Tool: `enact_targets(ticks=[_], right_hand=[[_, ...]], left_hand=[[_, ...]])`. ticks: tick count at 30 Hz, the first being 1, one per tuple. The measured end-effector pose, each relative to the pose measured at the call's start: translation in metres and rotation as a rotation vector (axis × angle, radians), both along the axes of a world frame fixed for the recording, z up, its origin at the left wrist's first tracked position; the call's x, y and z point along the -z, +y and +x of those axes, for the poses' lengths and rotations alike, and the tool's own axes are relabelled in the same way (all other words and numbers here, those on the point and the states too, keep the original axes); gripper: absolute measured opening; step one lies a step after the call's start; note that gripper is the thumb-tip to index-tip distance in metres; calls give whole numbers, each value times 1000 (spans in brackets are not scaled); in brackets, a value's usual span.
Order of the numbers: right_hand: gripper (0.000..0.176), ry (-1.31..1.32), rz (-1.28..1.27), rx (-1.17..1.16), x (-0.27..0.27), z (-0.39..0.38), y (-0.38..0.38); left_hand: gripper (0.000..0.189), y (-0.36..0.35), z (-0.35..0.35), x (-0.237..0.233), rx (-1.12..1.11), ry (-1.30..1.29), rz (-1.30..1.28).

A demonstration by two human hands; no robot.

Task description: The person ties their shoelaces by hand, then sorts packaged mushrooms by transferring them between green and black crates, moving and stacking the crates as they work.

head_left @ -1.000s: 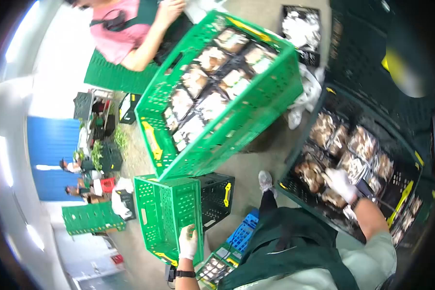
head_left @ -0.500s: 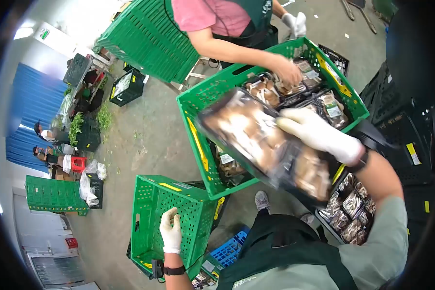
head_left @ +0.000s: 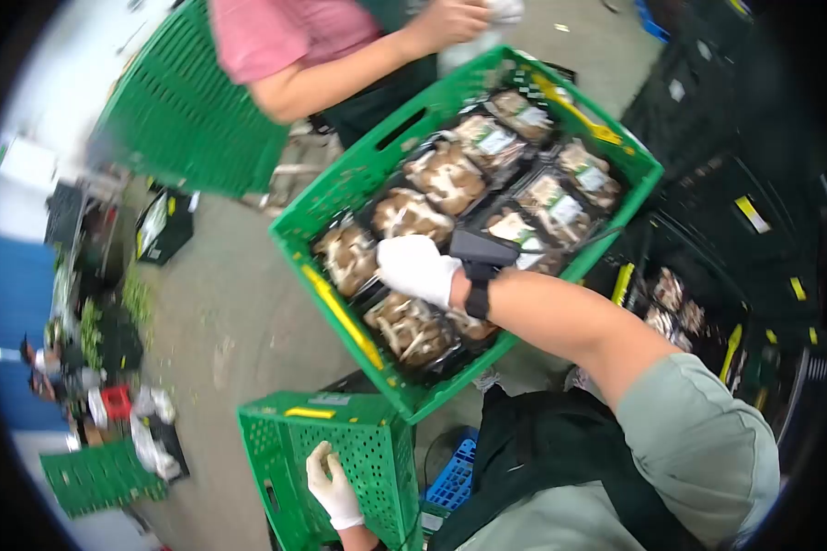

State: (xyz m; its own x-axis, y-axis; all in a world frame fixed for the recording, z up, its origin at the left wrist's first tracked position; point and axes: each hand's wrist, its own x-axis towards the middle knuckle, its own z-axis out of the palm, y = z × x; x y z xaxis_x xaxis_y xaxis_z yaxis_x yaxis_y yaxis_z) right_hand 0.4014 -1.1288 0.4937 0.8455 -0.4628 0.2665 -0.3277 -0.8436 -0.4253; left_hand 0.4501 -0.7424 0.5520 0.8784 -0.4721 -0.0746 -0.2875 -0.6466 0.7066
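Note:
My right hand (head_left: 418,268), in a white glove, is down among the clear-wrapped black trays of brown mushrooms in a large green crate (head_left: 345,344). It touches or hovers just over the packs; its fingertips are hidden, so its grip cannot be told. Beside it are a mushroom pack (head_left: 412,329) on the near side and another mushroom pack (head_left: 347,257) at the left end. Several other packs, some with white labels, fill the crate. My left hand (head_left: 333,487), also gloved, is held in front of a lower green crate (head_left: 289,436), fingers loosely bent and apart, with nothing in it.
A co-worker in a pink sleeve (head_left: 262,41) stands across the crate, hands near its far edge. Stacked green crates (head_left: 193,101) rise behind. Black crates (head_left: 708,220) stand at the right, some holding mushroom packs (head_left: 669,294). A blue basket (head_left: 452,473) sits by my legs.
My right hand has brought the mushroom packs it carried down into the large crate. The co-worker's bare hand has withdrawn from the packs. My view has shifted; my left hand stays by the lower crate.

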Motion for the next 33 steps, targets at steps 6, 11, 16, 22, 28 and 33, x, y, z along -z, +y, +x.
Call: enact_targets(ticks=[6,11,16,22,28,33], right_hand=[[22,-344,483,238,-221,-256,-2],[24,-275,-212,1360,-290,-544,90],[25,91,-664,1877,-343,-697,241],[27,292,252,1550,-133,-776,164],[51,509,517,1241,162,-867,108],[41,360,216,786,289,-866,109]], left_hand=[[20,-128,-94,-64,417,146,-336],[22,-211,-196,-21,912,681,-230],[19,-267,-293,63,1100,836,56],[25,-366,-502,163,1558,405,55],[80,-432,-625,302,1024,293,381],[62,-439,-647,384,866,-396,170]])
